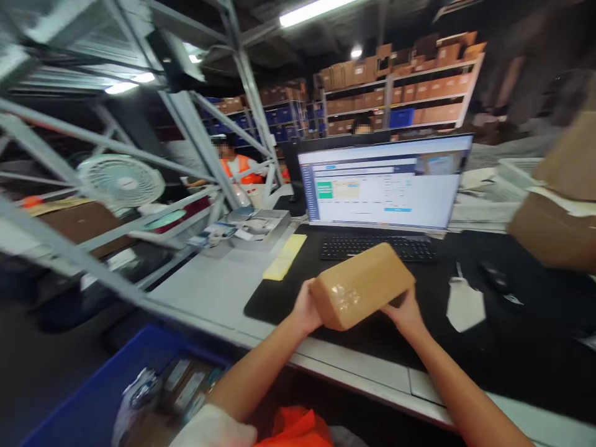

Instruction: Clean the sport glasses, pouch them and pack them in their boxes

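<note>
A brown cardboard box point(367, 282), sealed with clear tape at its near end, is held tilted above the black desk mat point(279, 304). My left hand point(307, 308) grips its left end, the fingers partly hidden behind the cardboard. At the right end, my right hand point(406, 310) closes on the lower edge from beneath. Just beyond the box lies a black keyboard point(335, 247), partly covered by it, in front of a lit monitor point(377, 183). Right of my right hand is a white tag-like piece point(465, 304), with a black mouse point(493, 277) further over.
Yellow paper point(285, 256) and a grey tray point(263, 226) of small items lie to the left. A blue bin point(116, 372) with packages stands below the table. Metal frame bars and a fan point(121, 181) rise at left. A large carton point(549, 230) sits at right. People work beyond.
</note>
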Demonstrator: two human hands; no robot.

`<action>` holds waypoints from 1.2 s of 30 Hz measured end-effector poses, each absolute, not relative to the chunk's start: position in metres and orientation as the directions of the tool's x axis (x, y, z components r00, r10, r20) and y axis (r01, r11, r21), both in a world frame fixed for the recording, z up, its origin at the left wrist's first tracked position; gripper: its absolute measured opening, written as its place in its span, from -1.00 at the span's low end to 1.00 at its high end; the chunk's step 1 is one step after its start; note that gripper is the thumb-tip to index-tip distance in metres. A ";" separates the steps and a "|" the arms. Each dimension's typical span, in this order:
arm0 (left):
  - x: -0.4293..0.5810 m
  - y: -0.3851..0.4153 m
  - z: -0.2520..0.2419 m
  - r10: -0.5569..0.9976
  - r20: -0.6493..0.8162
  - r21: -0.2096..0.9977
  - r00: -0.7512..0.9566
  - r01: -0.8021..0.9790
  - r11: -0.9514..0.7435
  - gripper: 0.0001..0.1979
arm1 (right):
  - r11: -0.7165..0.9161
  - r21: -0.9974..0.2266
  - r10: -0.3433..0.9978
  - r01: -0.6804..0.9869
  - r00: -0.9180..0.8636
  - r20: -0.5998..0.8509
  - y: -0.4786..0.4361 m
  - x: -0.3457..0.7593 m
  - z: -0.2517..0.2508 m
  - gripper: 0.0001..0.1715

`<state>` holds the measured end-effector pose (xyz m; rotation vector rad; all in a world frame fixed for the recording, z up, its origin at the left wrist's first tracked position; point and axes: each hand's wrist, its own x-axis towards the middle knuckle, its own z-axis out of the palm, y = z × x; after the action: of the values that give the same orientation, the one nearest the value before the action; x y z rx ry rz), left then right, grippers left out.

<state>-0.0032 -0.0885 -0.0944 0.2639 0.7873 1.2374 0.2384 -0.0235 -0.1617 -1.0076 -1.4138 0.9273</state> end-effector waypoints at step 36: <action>-0.024 -0.013 0.019 0.620 -0.321 0.262 0.716 0.696 -0.669 0.20 | -0.375 -0.310 0.918 0.874 0.396 0.006 -0.012 0.437 -0.146 -0.65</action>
<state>-0.0243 -0.0132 0.0194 2.5574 1.0207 -0.2896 0.4366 -0.0125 -0.1462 -2.3929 -1.5755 0.2425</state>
